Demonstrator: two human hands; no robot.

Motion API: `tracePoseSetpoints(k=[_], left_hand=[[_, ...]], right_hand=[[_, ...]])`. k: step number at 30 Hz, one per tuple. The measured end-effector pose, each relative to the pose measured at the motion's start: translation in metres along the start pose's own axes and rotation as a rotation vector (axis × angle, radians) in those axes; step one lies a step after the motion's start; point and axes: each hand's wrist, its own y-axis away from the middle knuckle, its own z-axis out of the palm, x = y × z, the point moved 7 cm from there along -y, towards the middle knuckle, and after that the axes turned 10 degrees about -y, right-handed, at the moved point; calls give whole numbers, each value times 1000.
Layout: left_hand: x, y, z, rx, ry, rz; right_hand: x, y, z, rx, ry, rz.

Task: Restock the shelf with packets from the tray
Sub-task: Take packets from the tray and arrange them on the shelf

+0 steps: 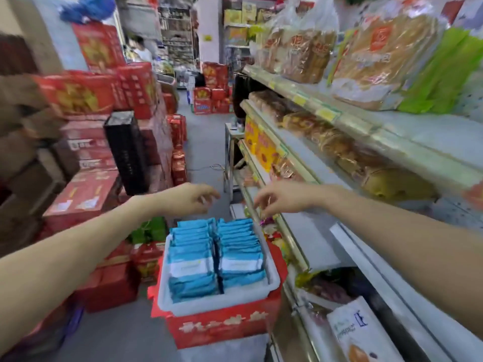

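With left hand (193, 197) and right hand (282, 198) held empty, fingers loose, above the far edge of the white plastic tray (167, 296), its close-packed blue-and-white foil packets (214, 257) are best pinched several together.

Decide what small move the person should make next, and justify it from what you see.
Probably lower the left hand into the white tray and grip a few blue packets. Both hands hover empty near the full tray, the right hand by the shelf, which shows a bare stretch there.
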Motion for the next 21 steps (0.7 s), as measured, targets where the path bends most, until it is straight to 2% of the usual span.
tracePoseSetpoints(k=[4,8,16,21], left_hand=[[-34,22,76,-114,-12,-25],[-57,32,130,-180,-52,-36],[-66,27,174,-212,-145,-25],[-63,18,176,-190,-194,-14]], right_hand=[[20,-30,87,-107,-31,0],[34,-50,139,-91,-4,-24],[49,-61,168,-29,109,-68],[49,-62,173,11,165,-83]])
